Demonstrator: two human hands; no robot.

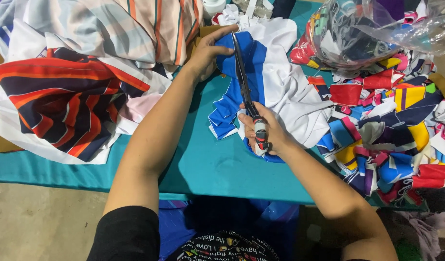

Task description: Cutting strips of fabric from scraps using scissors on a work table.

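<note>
Right hand (266, 133): grip closed around handles of scissors (244, 79), long dark blades, wrapped handle. Long axis runs away from the grip, tips pointing toward the far tabletop (212, 159) edge, lying over blue-and-white fabric (275, 72). Left hand (208, 50) beyond the tips, grip flat and unclenched, pressing the fabric's far edge.

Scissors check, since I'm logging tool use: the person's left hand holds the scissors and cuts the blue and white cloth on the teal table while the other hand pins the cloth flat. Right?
Not quite. The head view shows the right hand holding the scissors; the left hand pins the blue and white cloth on the teal table.
</note>
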